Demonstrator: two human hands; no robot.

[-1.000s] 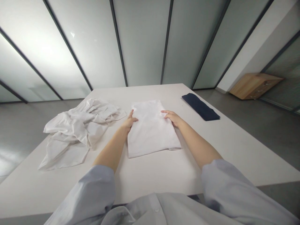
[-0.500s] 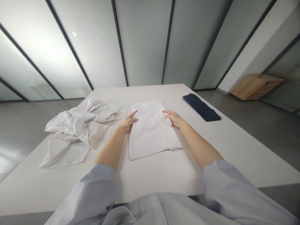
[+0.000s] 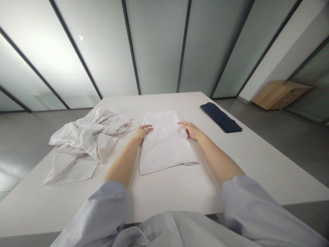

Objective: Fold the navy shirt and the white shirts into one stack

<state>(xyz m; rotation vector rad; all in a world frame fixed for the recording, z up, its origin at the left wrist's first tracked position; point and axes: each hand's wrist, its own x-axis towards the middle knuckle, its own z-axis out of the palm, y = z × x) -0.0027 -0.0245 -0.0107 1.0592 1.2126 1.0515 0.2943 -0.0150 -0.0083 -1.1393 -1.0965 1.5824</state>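
Note:
A folded white garment (image 3: 166, 144) lies flat in the middle of the white table (image 3: 252, 161). My left hand (image 3: 142, 132) rests on its left edge about halfway up, fingers stretched flat and pointing right. On the right edge lies my right hand (image 3: 189, 129), fingers extended and pointing left. Neither hand grips the cloth; both press on it from above.
A crumpled heap of white garments (image 3: 84, 142) sits on the table to the left. A folded dark navy cloth (image 3: 221, 117) lies at the far right of the table. Frosted glass panels stand behind, and a wooden cabinet (image 3: 280, 93) is on the floor at right.
My left hand has turned so its fingers lie flat across the garment's left edge. The right hand has hardly moved.

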